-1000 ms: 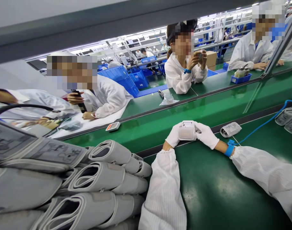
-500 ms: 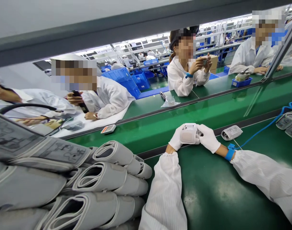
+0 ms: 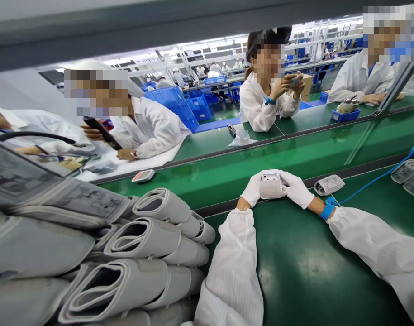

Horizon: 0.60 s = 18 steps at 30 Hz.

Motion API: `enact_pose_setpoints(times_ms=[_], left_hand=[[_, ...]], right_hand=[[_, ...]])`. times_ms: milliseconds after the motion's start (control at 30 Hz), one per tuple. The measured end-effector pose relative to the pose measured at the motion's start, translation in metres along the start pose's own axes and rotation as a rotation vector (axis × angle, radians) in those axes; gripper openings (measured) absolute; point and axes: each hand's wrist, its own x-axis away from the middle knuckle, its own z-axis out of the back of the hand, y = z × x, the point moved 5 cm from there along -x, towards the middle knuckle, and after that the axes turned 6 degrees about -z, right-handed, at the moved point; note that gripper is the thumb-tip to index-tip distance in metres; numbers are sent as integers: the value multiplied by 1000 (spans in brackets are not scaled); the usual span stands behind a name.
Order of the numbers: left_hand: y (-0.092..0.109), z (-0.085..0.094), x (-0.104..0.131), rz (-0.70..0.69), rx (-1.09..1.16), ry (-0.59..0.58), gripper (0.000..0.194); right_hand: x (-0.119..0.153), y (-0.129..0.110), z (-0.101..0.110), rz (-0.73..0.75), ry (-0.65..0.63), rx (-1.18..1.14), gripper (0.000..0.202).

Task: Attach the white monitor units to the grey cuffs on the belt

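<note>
Between my gloved hands is a small white device with a grey cuff (image 3: 272, 189) wrapped round it, held up at the far edge of the green bench (image 3: 295, 253). My left hand (image 3: 252, 190) grips its left side. My right hand (image 3: 297, 189), with a blue band at the wrist, has its fingers on the right side. The back of the device and some fingertips are hidden. Just right of my right hand, a rolled grey cuff (image 3: 329, 184) lies on the bench.
Stacked rolled grey cuffs (image 3: 142, 240) fill the left side. A blue cord (image 3: 373, 180) runs right from my wrist band. Beyond lies a green belt (image 3: 207, 174) with a white-and-orange device (image 3: 143, 175). Several people in white coats sit opposite. More cuffs (image 3: 410, 176) lie far right.
The held device has turned so its cuff faces me more squarely, and my right fingers have shifted along its side. The view has tilted slightly. Across the belt, a person's dark handheld object has tilted.
</note>
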Motion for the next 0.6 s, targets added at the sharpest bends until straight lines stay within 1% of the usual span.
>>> enact_pose_setpoints(times_ms=[100,167,233,333,400,467,500,600], left_hand=[[-8,2,-1,-4,-9,21,37],[-11,3,-2,-14,-25,37,36],[-13,5,-5,-33,-45,69,34],[-14,8,-11,-70,-70,165,33],[-15,9,-14,-95,-84,245,35],[-18,8,-14,-114,-108,316,36],[-19,7,-13,-122,-126,344,36],[-22,3,-9,-142,-201,395,37]], right_hand=[[-1,2,1,-31,-26,-10,53],[-1,0,1,-52,-23,-19,54],[-2,-2,2,-78,6,-23,52],[-4,-1,8,-142,86,-14,44],[-4,1,11,-191,120,-7,53],[-2,2,11,-225,122,2,63],[-1,1,10,-227,119,18,68],[-3,-7,3,-170,127,148,88]])
